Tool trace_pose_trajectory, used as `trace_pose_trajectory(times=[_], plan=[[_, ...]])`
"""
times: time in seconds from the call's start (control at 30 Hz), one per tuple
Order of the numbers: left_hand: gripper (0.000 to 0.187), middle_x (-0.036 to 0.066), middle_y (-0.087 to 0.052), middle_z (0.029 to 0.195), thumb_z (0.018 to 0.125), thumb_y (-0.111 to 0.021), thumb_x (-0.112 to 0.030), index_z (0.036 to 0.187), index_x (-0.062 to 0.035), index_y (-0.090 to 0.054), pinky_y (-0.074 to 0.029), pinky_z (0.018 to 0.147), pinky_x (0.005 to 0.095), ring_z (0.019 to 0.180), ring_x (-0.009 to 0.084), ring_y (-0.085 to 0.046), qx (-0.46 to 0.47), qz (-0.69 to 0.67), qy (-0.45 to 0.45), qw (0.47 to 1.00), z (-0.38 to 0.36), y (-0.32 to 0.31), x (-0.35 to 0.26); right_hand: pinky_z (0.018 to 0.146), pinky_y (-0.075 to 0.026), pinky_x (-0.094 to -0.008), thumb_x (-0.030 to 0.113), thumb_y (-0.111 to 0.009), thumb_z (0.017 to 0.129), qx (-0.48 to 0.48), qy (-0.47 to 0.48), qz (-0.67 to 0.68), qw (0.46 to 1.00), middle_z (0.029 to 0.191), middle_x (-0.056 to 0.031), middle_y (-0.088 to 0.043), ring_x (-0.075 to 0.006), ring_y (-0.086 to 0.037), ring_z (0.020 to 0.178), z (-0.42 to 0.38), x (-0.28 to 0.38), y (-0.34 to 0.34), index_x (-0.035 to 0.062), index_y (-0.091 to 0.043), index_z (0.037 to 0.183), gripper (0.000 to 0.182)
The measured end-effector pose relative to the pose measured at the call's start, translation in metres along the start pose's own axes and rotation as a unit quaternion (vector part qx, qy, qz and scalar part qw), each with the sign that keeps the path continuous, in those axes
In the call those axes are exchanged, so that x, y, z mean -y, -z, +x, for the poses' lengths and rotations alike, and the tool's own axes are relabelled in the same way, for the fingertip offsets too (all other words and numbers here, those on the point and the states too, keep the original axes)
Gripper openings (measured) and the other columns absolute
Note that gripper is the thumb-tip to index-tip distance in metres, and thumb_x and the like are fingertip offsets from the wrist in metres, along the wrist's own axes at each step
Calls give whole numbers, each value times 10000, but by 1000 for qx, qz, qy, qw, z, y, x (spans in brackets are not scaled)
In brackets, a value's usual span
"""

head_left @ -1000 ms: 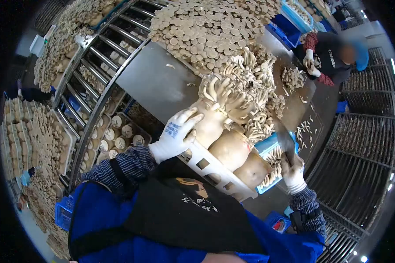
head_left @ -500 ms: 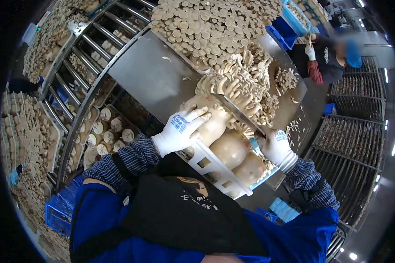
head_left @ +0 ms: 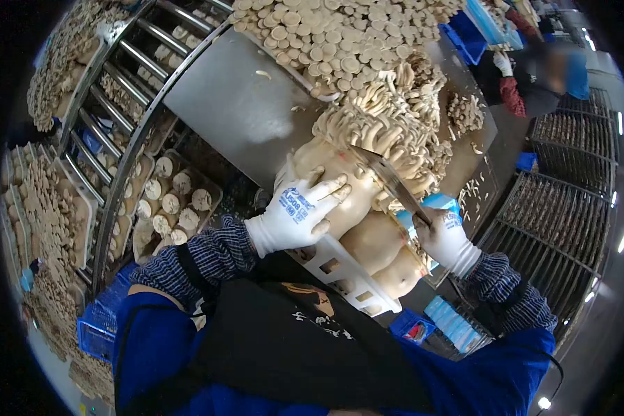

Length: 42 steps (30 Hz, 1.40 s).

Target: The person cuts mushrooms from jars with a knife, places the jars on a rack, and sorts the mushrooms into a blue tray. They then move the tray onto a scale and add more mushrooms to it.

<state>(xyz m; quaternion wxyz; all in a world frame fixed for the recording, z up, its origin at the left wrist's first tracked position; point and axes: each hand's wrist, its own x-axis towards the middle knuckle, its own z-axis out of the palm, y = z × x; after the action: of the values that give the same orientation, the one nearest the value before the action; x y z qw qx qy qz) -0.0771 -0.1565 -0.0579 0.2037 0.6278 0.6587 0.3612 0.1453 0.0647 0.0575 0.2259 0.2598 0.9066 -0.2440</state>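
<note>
My right hand point(head_left: 449, 239), in a white glove, is closed around the handle of a long-bladed knife point(head_left: 390, 182). The blade lies where a bunch of pale mushrooms point(head_left: 367, 128) meets the rounded tan mushroom bottle point(head_left: 359, 202). On top of that bottle rests my gloved left hand point(head_left: 299, 211), fingers spread over its smooth surface and thumb apart. Two more tan bottles, one a rounded mushroom bottle point(head_left: 376, 243), sit beside it in a white plastic crate point(head_left: 340, 267) against my apron. The blade's lower edge is partly hidden by the mushrooms.
A metal table point(head_left: 236, 90) lies ahead, heaped with mushrooms point(head_left: 333, 35). A curved roller conveyor point(head_left: 121, 114) runs along the left, near crates of bottles point(head_left: 170, 201). A co-worker point(head_left: 534, 83) stands at far right, by metal racks point(head_left: 555, 194). Blue bins point(head_left: 412, 326) stand below right.
The view has shifted slightly. The knife stays at the base of the mushroom bunch, which now leans further from the bottle. My left hand remains on the bottle, its fingers spread wider.
</note>
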Motion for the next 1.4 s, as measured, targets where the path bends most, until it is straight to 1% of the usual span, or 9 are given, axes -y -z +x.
trace_pose_trajectory(times=[0.3,0.43,0.5,0.57,0.73,1.17,1.23,1.3,1.4], plan=[[590,43,-578,1329,736,-637,-298,1311,-171,-592,-420,946,578,1128,419,-558,43,32,-18,998,13,3,-4,560,-452,-447,55,-538,852,11,1,30,999,693,-240,-566,-414,-565,606,17,-7,2,-24,-591,866,96],[577,57,-579,1330,736,-624,-290,1297,-159,-598,-461,914,545,1129,408,-566,61,5,-19,998,20,-5,-7,827,-472,-484,139,-620,812,63,-33,14,997,920,-273,-636,-428,-598,957,76,-37,-55,-17,-638,970,223],[561,61,-580,1322,741,-615,-269,1288,-144,-599,-480,916,505,1135,398,-570,61,26,-41,997,19,0,-2,781,-483,-487,148,-627,822,122,49,-116,985,906,-279,-634,-446,-606,908,99,-52,-71,-16,-634,1012,251],[567,76,-580,1332,705,-638,-205,1267,-137,-600,-518,918,436,1139,425,-573,94,22,-30,995,23,13,-3,758,-510,-496,158,-560,832,-24,37,46,998,846,-278,-635,-441,-628,819,107,-54,-80,-29,-634,932,224],[569,96,-578,1329,704,-649,-210,1266,-129,-599,-523,907,447,1116,447,-580,87,-2,-21,996,28,12,-4,681,-512,-501,151,-576,805,-66,20,34,997,775,-253,-638,-426,-633,734,99,-77,-71,1,-631,942,210],[563,85,-574,1318,749,-651,-282,1282,-108,-596,-527,863,457,1144,409,-564,123,12,-19,992,30,14,-5,754,-528,-479,190,-581,810,66,-2,-42,997,822,-247,-660,-390,-656,781,130,-72,-53,-8,-656,924,241],[556,84,-575,1314,748,-652,-283,1273,-108,-601,-531,847,451,1141,414,-564,119,7,-13,993,36,15,-4,743,-533,-479,159,-572,816,-14,113,-78,990,796,-250,-658,-399,-651,743,154,-83,-80,-35,-656,877,221],[548,82,-575,1310,748,-654,-284,1265,-108,-605,-536,831,446,1139,419,-563,114,-6,-17,993,37,14,-6,750,-535,-472,158,-573,814,160,14,-91,983,823,-233,-671,-402,-655,767,198,-69,-97,-30,-654,878,214],[536,92,-551,1337,745,-657,-299,1242,-102,-609,-531,815,467,1130,428,-561,135,-4,-18,991,34,17,-3,809,-529,-467,178,-565,808,105,-2,-90,990,902,-232,-687,-376,-669,882,215,-98,-147,-11,-665,921,243]])
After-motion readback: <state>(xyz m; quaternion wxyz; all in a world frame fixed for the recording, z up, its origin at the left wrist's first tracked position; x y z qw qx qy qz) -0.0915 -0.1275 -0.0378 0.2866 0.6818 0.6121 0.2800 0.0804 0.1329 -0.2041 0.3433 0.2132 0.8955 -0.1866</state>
